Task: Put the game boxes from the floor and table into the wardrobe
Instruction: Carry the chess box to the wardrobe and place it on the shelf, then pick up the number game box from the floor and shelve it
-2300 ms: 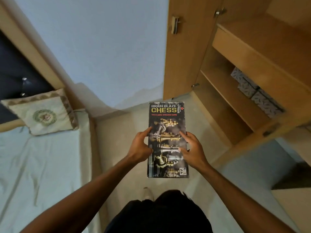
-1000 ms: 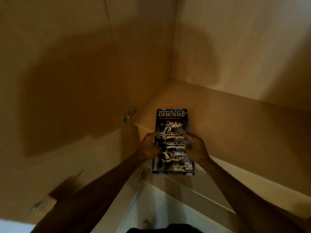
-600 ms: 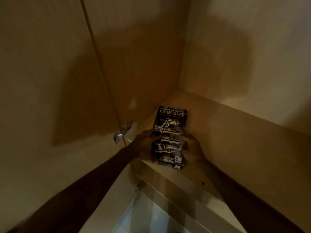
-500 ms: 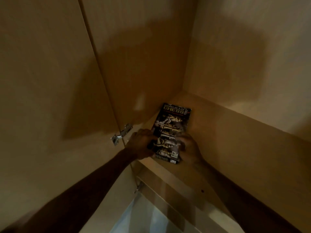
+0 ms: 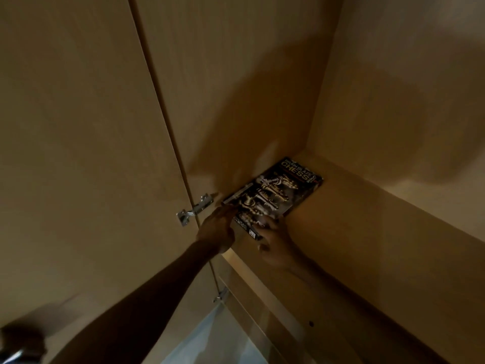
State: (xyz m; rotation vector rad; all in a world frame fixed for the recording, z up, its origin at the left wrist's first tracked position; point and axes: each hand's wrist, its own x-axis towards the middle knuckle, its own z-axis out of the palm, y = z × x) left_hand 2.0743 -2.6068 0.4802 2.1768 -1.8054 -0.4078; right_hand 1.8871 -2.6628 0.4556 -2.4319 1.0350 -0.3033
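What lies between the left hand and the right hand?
The near end of the chess box, between left hand and right hand, in the head view.

The chess box [image 5: 273, 195] now lies deeper on the shelf [image 5: 367, 232], toward its far left corner; the left hand [image 5: 217, 229] and right hand [image 5: 275, 245] now touch its near end.

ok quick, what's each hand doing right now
Left hand: open, straight fingers pressed on the near corner of the chess box.
Right hand: open, fingers against the box's near end, thumb apart.
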